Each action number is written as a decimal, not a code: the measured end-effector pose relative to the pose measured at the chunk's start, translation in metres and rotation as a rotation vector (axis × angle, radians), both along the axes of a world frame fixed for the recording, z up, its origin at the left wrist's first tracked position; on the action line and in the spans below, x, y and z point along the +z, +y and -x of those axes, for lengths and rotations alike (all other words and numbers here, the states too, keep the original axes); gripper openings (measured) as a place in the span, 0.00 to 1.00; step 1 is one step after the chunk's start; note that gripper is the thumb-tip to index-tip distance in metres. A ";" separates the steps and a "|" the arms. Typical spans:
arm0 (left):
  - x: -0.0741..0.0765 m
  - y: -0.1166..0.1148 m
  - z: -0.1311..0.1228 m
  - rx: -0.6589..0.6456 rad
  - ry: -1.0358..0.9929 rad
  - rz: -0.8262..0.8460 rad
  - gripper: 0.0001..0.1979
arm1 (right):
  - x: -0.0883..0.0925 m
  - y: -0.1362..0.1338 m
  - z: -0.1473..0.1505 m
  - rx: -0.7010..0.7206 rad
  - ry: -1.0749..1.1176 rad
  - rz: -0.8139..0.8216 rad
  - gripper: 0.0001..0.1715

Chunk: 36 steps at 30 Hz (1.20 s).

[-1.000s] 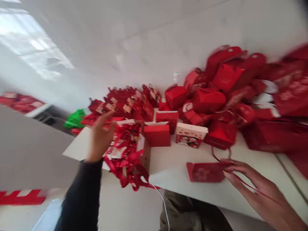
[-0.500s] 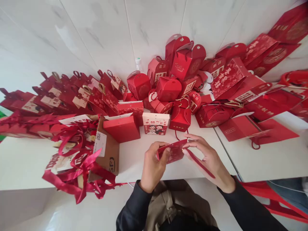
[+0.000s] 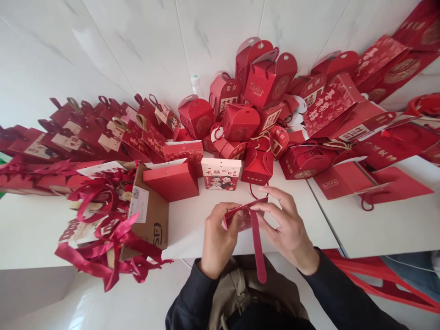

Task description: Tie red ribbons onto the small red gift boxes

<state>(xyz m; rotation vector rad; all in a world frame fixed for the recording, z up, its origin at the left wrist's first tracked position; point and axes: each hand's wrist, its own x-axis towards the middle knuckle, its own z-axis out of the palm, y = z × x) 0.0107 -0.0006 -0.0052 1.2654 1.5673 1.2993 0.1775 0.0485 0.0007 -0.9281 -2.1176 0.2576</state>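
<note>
At lower centre of the frame I see both hands working on a flat red box (image 3: 244, 219) over the near edge of the white table (image 3: 192, 224). The left hand (image 3: 218, 238) pinches the box's left end. The right hand (image 3: 288, 227) pinches a dark red ribbon (image 3: 257, 247) at its top edge, with the tail hanging straight down. I judge the ribbon is being fitted, and the next move calls for a steady, gentle pull. The box is folded flat and faintly patterned.
</note>
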 end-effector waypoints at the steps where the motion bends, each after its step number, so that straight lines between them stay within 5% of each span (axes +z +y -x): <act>1: 0.000 0.000 -0.001 0.003 0.005 -0.005 0.07 | 0.000 0.000 0.000 -0.001 -0.005 -0.009 0.08; 19: -0.006 -0.006 -0.007 0.004 0.134 -0.085 0.07 | 0.010 -0.007 -0.002 0.004 -0.005 0.047 0.10; 23: -0.008 -0.010 -0.009 0.024 0.177 -0.117 0.17 | 0.014 -0.014 -0.013 -0.001 0.075 0.253 0.12; 27: 0.007 -0.021 -0.010 0.024 0.357 -0.249 0.23 | 0.016 -0.021 -0.023 0.024 0.171 0.565 0.07; 31: 0.031 -0.038 -0.012 0.090 0.481 -0.352 0.17 | 0.031 -0.026 -0.027 0.068 0.244 0.815 0.05; 36: 0.051 -0.047 -0.014 -0.057 0.260 -0.235 0.07 | 0.054 -0.028 -0.029 0.268 0.293 0.983 0.07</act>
